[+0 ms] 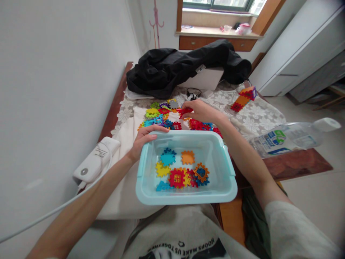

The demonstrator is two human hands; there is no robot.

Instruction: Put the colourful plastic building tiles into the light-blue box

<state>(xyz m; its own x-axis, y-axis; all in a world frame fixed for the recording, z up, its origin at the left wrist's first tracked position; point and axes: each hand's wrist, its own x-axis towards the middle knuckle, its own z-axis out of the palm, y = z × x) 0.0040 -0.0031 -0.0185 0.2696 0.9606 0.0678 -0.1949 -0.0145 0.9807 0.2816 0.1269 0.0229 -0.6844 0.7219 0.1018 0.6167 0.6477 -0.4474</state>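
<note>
A light blue plastic tub (185, 199) sits in front of me, with several notched building tiles inside, among them an orange tile (188, 157) and a red window tile (177, 178). My left hand (147, 139) grips the tub's far left rim, fingers over the edge. Beyond the tub, my right hand (198, 110) is closed on a red building tile (185, 112) above the pile on the table. Around it lie tiles in many colours, such as a lime green tile (152, 113) and red tiles (198, 125). My right fingertips are partly hidden.
A clear plastic bottle (291, 138) lies tilted at the right. Behind it stands an orange and red tile structure (244, 99). A black garment (161, 70) covers the table's far side, partly over a laptop-like white panel (205, 79). A white power strip (97, 158) with a cable is at left.
</note>
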